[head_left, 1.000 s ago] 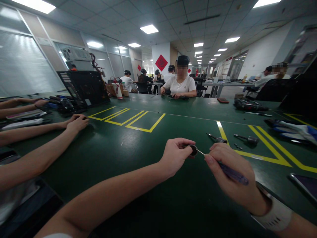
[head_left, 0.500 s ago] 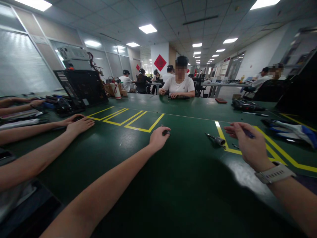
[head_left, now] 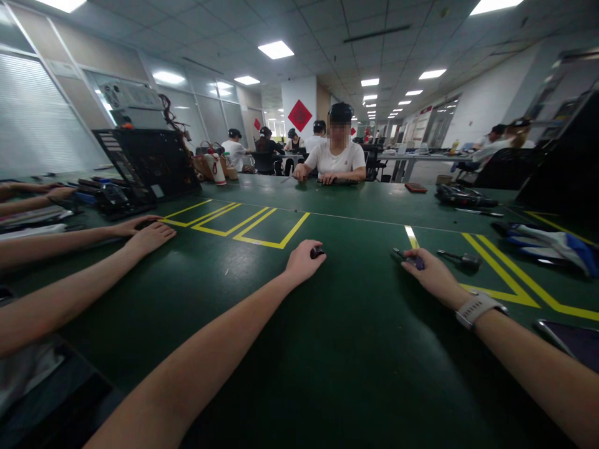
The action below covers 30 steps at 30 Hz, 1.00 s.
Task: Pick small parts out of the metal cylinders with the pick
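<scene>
In the middle of the green table (head_left: 299, 349) rests my left hand (head_left: 303, 260), its fingers curled round a small black object (head_left: 317, 252) whose kind I cannot make out. To the right, my right hand (head_left: 433, 271), with a watch (head_left: 480, 308) at the wrist, is closed low over the tabletop. It grips a screwdriver-like tool by its dark purple handle (head_left: 415, 262); a thin metal tip (head_left: 397, 252) points to the upper left. Just beyond those fingers lies another short tool (head_left: 463, 259), with a metal shaft and a thick dark grey end.
Yellow tape (head_left: 259, 242) marks boxes on the table. Gloves (head_left: 552, 246), a black power tool (head_left: 468, 196) and a phone-like slab (head_left: 568, 340) lie right. A neighbour's hands (head_left: 152, 234) rest at left. Across sits a person in a white shirt (head_left: 339, 161).
My right hand has moved left and lower with the purple-handled tool. One tool lay left of it before; one now lies to its right. My left hand has barely moved.
</scene>
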### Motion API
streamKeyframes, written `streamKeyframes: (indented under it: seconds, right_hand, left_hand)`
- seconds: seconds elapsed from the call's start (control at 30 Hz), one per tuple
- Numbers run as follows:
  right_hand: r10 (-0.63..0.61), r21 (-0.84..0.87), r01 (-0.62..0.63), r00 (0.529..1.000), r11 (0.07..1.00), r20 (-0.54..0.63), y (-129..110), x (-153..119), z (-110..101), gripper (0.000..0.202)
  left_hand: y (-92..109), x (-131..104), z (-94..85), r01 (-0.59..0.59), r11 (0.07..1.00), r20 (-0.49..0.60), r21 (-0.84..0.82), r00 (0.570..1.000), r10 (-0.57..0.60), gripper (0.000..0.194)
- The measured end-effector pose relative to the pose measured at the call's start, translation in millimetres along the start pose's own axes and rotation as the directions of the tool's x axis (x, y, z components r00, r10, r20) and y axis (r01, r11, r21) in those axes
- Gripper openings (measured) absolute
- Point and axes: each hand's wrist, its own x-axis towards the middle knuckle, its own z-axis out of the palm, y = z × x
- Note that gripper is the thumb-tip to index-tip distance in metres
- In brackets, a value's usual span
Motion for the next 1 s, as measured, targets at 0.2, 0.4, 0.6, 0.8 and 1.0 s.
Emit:
streamKeyframes:
  seconds: [0.2, 0.4, 0.6, 0.8, 1.0]
  right_hand:
    - [-0.101, 0.026, 0.099, 0.988, 0.995, 0.113, -22, -46, -10, 0.03]
    - [-0.271, 0.128, 0.245, 0.927, 0.961, 0.259, -62, -125, 5, 0.018]
    - [-0.398, 0.239, 0.328, 0.839, 0.914, 0.371, -80, -172, 22, 0.025]
    - [-0.292, 0.295, 0.193, 0.893, 0.936, 0.341, -85, -172, 14, 0.027]
    - [0.067, 0.522, -0.098, 0.995, 0.847, 0.078, -80, -150, -16, 0.039]
  left_hand:
    - [4, -2, -0.4, 0.003, 1.0, 0.008, -0.007, 1.0, -0.003, 0.036]
    - [9, -2, 0.1, 0.02, 0.999, 0.016, 0.026, 1.0, -0.02, 0.033]
    - [11, -5, -1.0, -0.027, 0.996, -0.08, 0.08, 0.996, 0.034, 0.033]
    - [66, -37, -17.4, -0.369, 0.928, -0.193, 0.052, 0.908, 0.372, 0.028]
    - [127, -92, -44.4, -0.456, 0.879, 0.36, -0.138, 0.803, 0.474, 0.031]
